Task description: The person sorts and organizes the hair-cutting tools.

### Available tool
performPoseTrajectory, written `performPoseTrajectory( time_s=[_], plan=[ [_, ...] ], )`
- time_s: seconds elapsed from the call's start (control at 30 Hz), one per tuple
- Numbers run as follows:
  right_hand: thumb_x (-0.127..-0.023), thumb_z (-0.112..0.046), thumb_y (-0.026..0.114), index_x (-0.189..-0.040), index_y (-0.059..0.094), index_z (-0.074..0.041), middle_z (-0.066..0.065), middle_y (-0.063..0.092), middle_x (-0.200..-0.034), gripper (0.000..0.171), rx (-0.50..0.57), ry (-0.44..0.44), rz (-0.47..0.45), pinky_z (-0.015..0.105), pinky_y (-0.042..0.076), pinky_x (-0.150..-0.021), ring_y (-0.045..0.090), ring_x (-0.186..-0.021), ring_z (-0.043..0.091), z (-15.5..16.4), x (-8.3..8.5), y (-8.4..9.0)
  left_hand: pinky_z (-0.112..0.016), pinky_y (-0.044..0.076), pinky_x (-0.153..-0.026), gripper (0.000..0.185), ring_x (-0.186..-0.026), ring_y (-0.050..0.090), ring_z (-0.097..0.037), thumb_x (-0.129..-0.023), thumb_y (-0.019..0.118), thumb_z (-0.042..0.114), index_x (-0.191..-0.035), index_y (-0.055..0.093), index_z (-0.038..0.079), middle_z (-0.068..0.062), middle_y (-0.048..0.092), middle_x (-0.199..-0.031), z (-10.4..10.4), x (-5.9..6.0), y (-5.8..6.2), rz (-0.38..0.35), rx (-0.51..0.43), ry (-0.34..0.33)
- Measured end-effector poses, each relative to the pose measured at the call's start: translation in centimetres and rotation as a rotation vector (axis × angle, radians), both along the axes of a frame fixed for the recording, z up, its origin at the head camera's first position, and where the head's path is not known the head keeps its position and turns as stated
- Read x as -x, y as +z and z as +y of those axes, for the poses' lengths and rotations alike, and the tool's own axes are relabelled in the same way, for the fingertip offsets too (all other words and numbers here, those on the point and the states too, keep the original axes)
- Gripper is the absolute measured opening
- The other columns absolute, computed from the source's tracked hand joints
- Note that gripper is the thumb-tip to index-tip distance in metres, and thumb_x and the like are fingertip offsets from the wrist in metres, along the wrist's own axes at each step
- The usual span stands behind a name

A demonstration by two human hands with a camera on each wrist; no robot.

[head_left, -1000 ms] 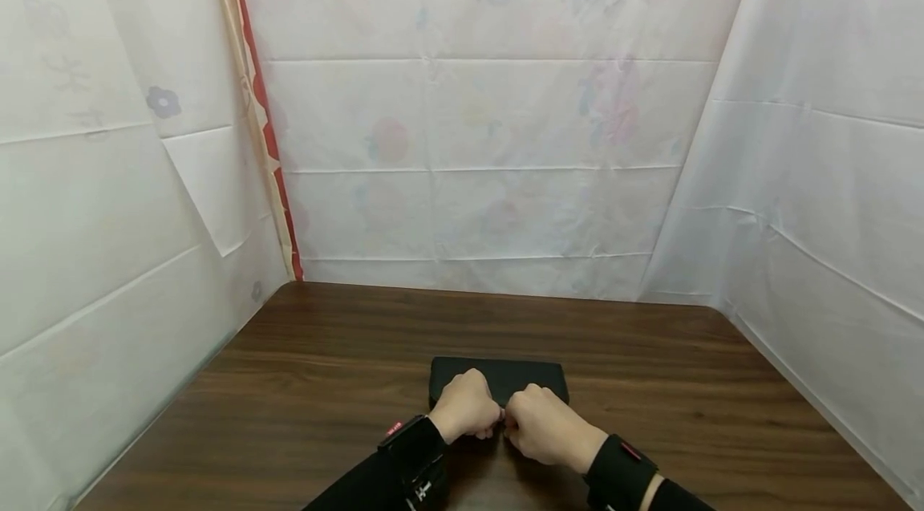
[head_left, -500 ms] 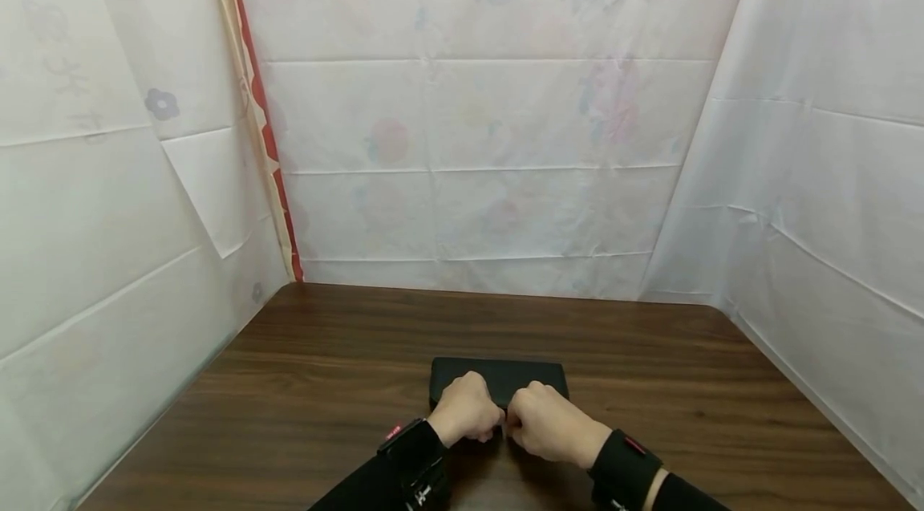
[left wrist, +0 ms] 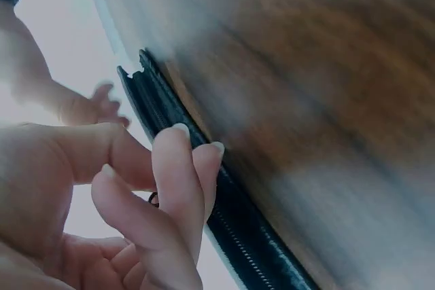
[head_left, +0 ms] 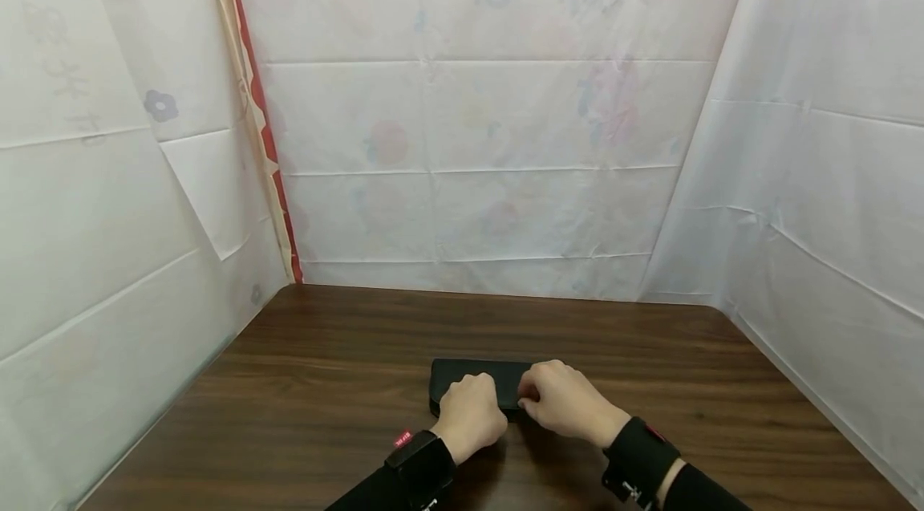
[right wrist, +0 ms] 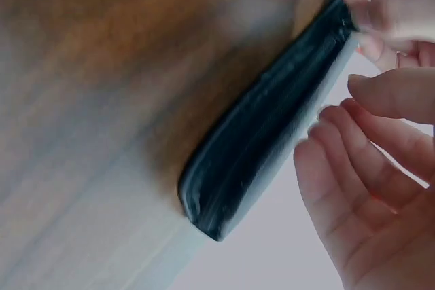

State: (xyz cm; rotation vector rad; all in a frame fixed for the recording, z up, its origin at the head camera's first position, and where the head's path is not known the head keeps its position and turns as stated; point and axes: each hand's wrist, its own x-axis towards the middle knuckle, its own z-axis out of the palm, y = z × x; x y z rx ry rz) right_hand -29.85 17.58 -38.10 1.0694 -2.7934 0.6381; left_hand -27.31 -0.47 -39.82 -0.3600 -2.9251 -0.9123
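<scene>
A black zip case [head_left: 485, 371] lies on the wooden table with its zipped side toward me. My left hand [head_left: 471, 415] is at the middle of its near edge, fingers curled beside the zip teeth [left wrist: 238, 246]. A small black loop of the zipper pull [left wrist: 154, 200] shows between those fingers. My right hand [head_left: 566, 403] hovers at the case's right part, its fingers [right wrist: 316, 168] bent loosely and spread, holding nothing. It covers the right end of the case in the head view. In the right wrist view the zipped side [right wrist: 265, 127] runs toward the left hand.
The brown wooden table [head_left: 346, 350] extends around the case. White sheets hang as walls at the back [head_left: 462, 214], left [head_left: 108, 254] and right [head_left: 816, 254]. A red-and-cream strip [head_left: 260, 110] runs down the back left corner.
My right hand has parted from the left, moving up and right over the case, and its fingers have loosened. My left hand has shifted slightly toward me. The case has stayed in place.
</scene>
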Motion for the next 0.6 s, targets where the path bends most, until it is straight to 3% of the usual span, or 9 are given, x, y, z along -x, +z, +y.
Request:
performPoseTrajectory(
  time_s=[0.17, 0.27, 0.37, 0.43, 0.53, 0.6],
  plan=[
    [-0.088, -0.01, 0.078, -0.094, 0.075, -0.01, -0.005, 0.062, -0.088, 0.007, -0.054, -0.09, 0.104, 0.03, 0.05, -0.066, 0.056, -0.082, 0.013, 0.2, 0.7, 0.0, -0.025, 0.025, -0.041, 0.045, -0.041, 0.032, -0.011, -0.079, 0.069, -0.005, -0.053, 0.039, 0.017, 0.005, 0.03, -0.05, 0.2, -0.2, 0.2, 0.026, 0.046, -0.004],
    [-0.087, -0.013, 0.08, -0.102, 0.075, -0.01, -0.001, 0.064, -0.1, 0.015, -0.085, -0.118, 0.107, 0.037, 0.053, -0.075, 0.057, -0.093, 0.02, 0.4, 1.2, -0.2, -0.025, 0.028, -0.041, 0.035, -0.042, 0.037, -0.013, -0.079, 0.07, -0.004, -0.057, 0.05, 0.013, 0.003, 0.037, -0.052, 0.2, -0.2, 0.2, 0.022, 0.062, -0.015],
    [-0.089, -0.019, 0.08, -0.117, 0.072, -0.005, 0.008, 0.063, -0.117, 0.032, -0.107, -0.125, 0.024, 0.045, 0.052, -0.088, 0.057, -0.108, 0.028, 0.7, 1.6, -0.3, -0.028, 0.036, -0.043, 0.021, -0.046, 0.045, -0.016, -0.079, 0.073, -0.001, -0.066, 0.06, 0.007, 0.0, 0.047, -0.056, 0.3, -0.1, 0.3, 0.017, 0.098, -0.016],
    [-0.089, -0.024, 0.08, -0.129, 0.066, -0.001, 0.014, 0.058, -0.131, 0.047, -0.104, -0.132, -0.086, 0.052, 0.048, -0.097, 0.053, -0.121, 0.035, 0.9, 2.0, -0.2, -0.031, 0.043, -0.047, 0.011, -0.051, 0.051, -0.018, -0.079, 0.075, 0.001, -0.074, 0.066, 0.004, -0.002, 0.054, -0.061, 0.3, -0.1, 0.3, 0.02, 0.124, -0.012],
    [-0.086, -0.029, 0.084, -0.142, 0.056, 0.0, 0.019, 0.048, -0.146, 0.069, -0.1, -0.145, -0.241, 0.056, 0.042, -0.105, 0.043, -0.135, 0.04, 1.1, 2.4, 0.0, -0.035, 0.049, -0.052, 0.009, -0.056, 0.057, -0.02, -0.077, 0.077, 0.003, -0.078, 0.069, 0.003, -0.005, 0.061, -0.067, 0.3, -0.1, 0.4, 0.023, 0.144, -0.011],
    [-0.081, -0.032, 0.088, -0.147, 0.05, 0.0, 0.019, 0.044, -0.151, 0.083, -0.115, -0.15, -0.298, 0.056, 0.041, -0.107, 0.038, -0.139, 0.041, 1.0, 2.6, 0.1, -0.037, 0.051, -0.055, 0.009, -0.06, 0.059, -0.021, -0.077, 0.078, 0.004, -0.081, 0.07, 0.002, -0.006, 0.063, -0.071, 0.3, -0.1, 0.4, 0.022, 0.154, -0.013]
  ],
)
